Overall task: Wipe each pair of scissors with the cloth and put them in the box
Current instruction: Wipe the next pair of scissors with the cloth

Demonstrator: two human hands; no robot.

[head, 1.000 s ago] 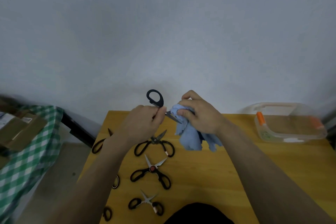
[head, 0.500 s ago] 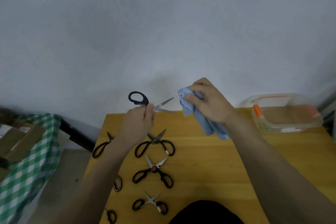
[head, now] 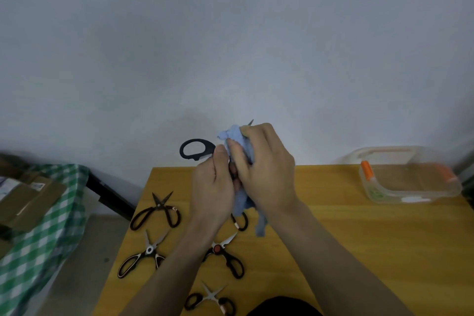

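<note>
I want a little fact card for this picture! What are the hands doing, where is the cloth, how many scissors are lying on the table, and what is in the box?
left hand: holds the black-handled scissors above the table
right hand: grips the blue cloth around the blades
blade tip: pokes out above the cloth
scissors on table: five in view, one mostly hidden under the hands
box: clear, far right of the table, no scissors visible inside

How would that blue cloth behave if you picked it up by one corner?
Probably floppy: the blue cloth bunches in the right hand and a strip hangs limp below. Likely light, since it drapes freely. It seems to mould around the scissors it wipes.
</note>
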